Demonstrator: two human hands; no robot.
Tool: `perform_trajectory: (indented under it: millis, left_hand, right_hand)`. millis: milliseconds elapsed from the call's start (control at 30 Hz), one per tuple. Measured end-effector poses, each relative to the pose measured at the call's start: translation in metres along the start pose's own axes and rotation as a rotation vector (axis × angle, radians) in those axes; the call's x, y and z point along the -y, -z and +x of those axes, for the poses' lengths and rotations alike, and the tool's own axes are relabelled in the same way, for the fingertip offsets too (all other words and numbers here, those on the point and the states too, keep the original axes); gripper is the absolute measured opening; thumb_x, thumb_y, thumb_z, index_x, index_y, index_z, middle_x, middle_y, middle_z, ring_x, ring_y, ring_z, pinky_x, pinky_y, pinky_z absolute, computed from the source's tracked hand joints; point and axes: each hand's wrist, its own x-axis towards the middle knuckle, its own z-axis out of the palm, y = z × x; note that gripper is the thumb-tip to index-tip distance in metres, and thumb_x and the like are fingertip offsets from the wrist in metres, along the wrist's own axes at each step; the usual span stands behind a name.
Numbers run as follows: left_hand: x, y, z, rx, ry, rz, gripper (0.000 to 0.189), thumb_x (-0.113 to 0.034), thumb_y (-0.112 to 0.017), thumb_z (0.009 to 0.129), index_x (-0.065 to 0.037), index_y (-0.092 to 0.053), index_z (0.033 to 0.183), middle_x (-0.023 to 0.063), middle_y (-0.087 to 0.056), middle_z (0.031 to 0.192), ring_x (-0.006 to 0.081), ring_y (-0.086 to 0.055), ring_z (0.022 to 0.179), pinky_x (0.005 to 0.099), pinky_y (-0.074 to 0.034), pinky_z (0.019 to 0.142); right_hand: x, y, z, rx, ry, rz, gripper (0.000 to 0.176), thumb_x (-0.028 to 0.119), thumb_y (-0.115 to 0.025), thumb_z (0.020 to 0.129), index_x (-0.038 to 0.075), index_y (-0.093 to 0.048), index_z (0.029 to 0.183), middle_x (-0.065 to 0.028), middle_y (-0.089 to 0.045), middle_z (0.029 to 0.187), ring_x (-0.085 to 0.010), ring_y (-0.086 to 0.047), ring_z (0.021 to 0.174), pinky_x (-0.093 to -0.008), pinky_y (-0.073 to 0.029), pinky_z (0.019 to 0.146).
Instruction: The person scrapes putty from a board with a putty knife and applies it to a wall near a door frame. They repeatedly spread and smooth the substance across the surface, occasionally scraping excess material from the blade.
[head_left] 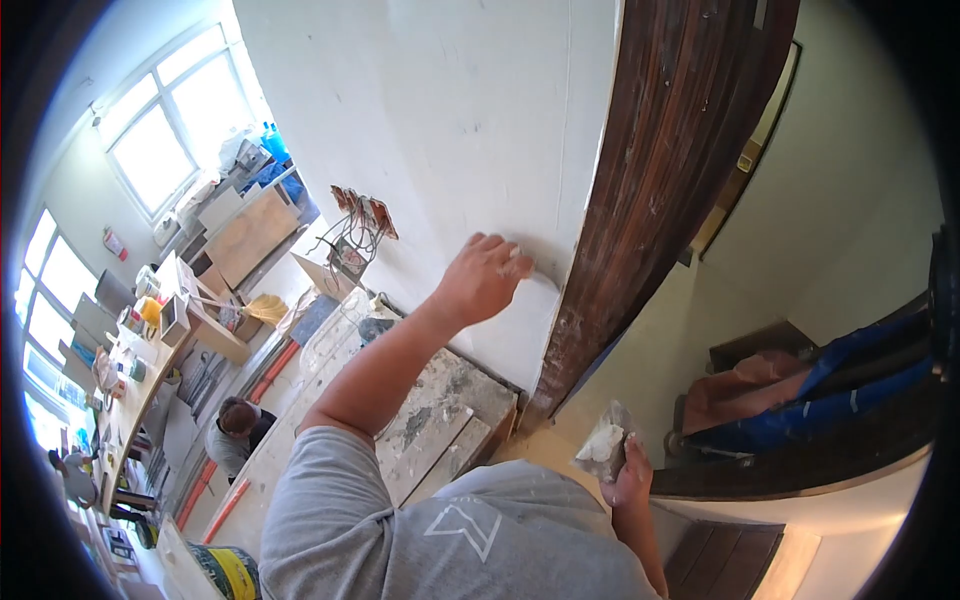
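My left hand (pixel 485 278) is raised against the white wall (pixel 470 130), close to the dark wooden door frame (pixel 650 170). Its fingers are closed; what they hold is blurred, with a pale handle-like end at the fingertips and a greyish smear on the wall beside it. Low on the right, my right hand (pixel 630 478) is closed around a putty knife (pixel 604 448). White filler sits in a lump on the broad, translucent-looking blade. An opened wall box (pixel 365 212) with loose wires hanging out is left of my left hand.
A debris-covered ledge (pixel 430 400) runs below the wall. Another person (pixel 235 432) is low down at left, near orange pipes (pixel 275 370). A cluttered workbench (pixel 140 380) stands under the windows. A bucket (pixel 225 570) is bottom left; blue and brown material (pixel 770 400) lies at right.
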Motion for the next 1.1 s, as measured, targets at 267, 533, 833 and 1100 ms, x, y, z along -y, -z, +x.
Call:
perform_trajectory:
  millis: [267,533,833,1100]
  left_hand:
    - [0.015,0.096,0.120,-0.181,-0.077,0.196,0.025,-0.014,-0.072,0.084,-0.005,-0.063,0.105,0.0163,-0.067,0.098,0.0344,-0.064,0.096,0.0447,-0.050,0.088]
    - [0.014,0.219,0.235,-0.224,0.133,0.335,0.029,-0.022,-0.069,0.087,-0.009,-0.068,0.113,0.0127,-0.071,0.109,0.0323,-0.066,0.103,0.0424,-0.052,0.093]
    - [0.037,0.238,0.194,-0.779,-0.266,0.438,0.027,0.003,-0.057,0.080,-0.005,-0.072,0.101,0.0143,-0.071,0.096,0.0320,-0.068,0.089,0.0417,-0.055,0.079]
    - [0.109,0.176,0.190,-0.642,-0.286,0.579,0.039,-0.001,-0.064,0.080,-0.018,-0.069,0.115,0.0015,-0.071,0.106,0.0229,-0.067,0.098,0.0367,-0.051,0.089]
  right_hand:
    - [0.012,-0.020,0.000,0.095,-0.101,0.372,0.039,0.030,-0.053,0.101,0.005,-0.053,0.131,-0.0091,-0.062,0.122,-0.0252,-0.062,0.112,-0.0466,-0.050,0.097]
    - [0.018,-0.027,0.005,0.149,-0.104,0.374,0.038,0.029,-0.053,0.101,0.006,-0.054,0.130,-0.0093,-0.064,0.120,-0.0271,-0.064,0.108,-0.0493,-0.051,0.095]
    - [0.016,-0.022,0.003,0.147,-0.116,0.438,0.038,0.031,-0.053,0.100,0.004,-0.054,0.128,-0.0105,-0.064,0.117,-0.0286,-0.065,0.105,-0.0503,-0.052,0.092]
    - [0.012,-0.024,0.009,0.137,-0.138,0.376,0.039,0.031,-0.052,0.101,0.003,-0.055,0.128,-0.0113,-0.064,0.119,-0.0277,-0.065,0.107,-0.0473,-0.051,0.094]
